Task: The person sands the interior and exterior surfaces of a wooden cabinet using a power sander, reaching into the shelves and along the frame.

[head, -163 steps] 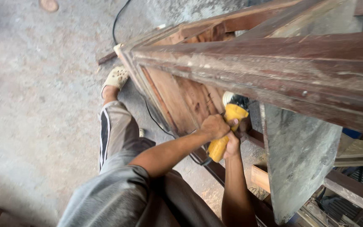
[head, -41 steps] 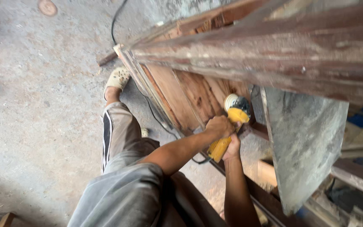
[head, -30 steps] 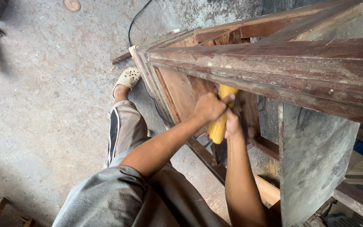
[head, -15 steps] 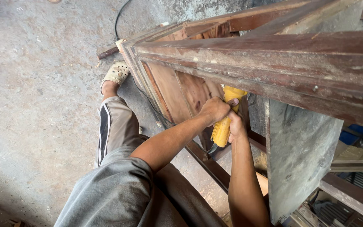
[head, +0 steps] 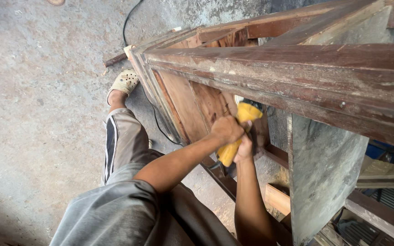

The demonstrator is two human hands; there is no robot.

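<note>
- The yellow power tool [head: 236, 133] sits low inside the old wooden frame [head: 270, 68], just under its long top rail, its head turned toward the reddish panel [head: 192, 109] inside.
- The left hand [head: 226, 129] is wrapped tight around the upper part of the tool's body, fingers curled closed over it.
- The right hand [head: 242, 148] clasps the same yellow body just below the left one, thumb up, the two hands touching each other.
- Both forearms reach forward and down into the frame; the left elbow is bent and the right arm runs almost straight up from the bottom edge of the view.
- The tool's working end is hidden behind the rail and the hands, so I cannot tell whether it touches the wood.
- To my eye this work goes best with both hands firm, the tool's face flat to the panel, light even passes, and wrists clear of the rail.
- A black cable [head: 158, 123] trails over the concrete floor [head: 37, 114] beside the frame, near the person's sandalled foot [head: 124, 82]; better kept away from the tool.
</note>
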